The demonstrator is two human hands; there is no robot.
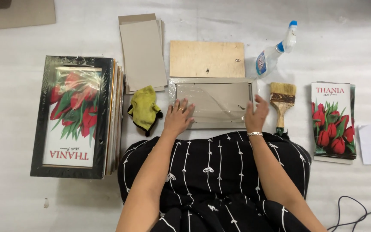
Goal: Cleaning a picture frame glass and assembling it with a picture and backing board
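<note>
Left hand [178, 117] flat, fingers spread, on silver frame [212, 103]; right hand [256, 115] open at frame's right edge; paintbrush [282, 105] right.

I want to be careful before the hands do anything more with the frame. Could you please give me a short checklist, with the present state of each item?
1. Left hand flat on the frame: ok, it lies on the left part.
2. Right hand on the frame: ok, it is at the right edge.
3. Frame lying flat on the floor: ok.
4. Yellow cloth within reach: ok, it lies just left of the frame.
5. Brush and spray bottle close by: ok, both are to the right of the frame.
6. Frame surface clean: cannot tell, reflections hide it.
</note>
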